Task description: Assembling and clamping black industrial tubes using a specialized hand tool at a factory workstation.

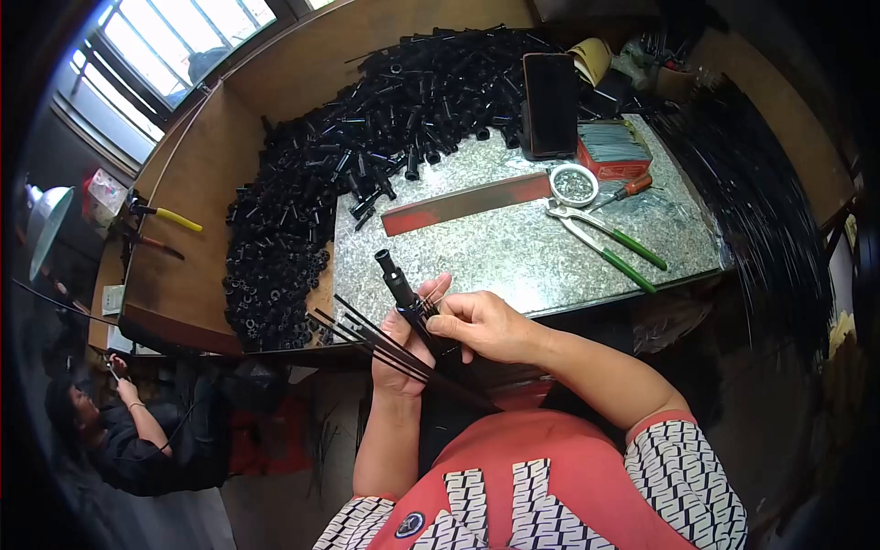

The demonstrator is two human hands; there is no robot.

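Observation:
My left hand (401, 353) is closed around a black tubular plastic piece (401, 284), held tilted above my lap at the table's front edge. Several thin black rods (362, 337) fan out to the left from the same hand. My right hand (477, 325) presses thumb and fingers together against the side of the tubular piece. Thin strands, perhaps wire, show at those fingertips, too fine to make out. My fingers hide the spot where rods and tube meet.
A big heap of black tubular pieces (385, 119) covers the table's back and left. Green-handled pincers (610, 247), a white dish of small metal parts (575, 185), a screwdriver (632, 187), a flat bar (477, 203), a phone (550, 105) and a red box (616, 165) lie right. Long black rods (761, 192) hang rightmost. Another person (137, 431) sits left.

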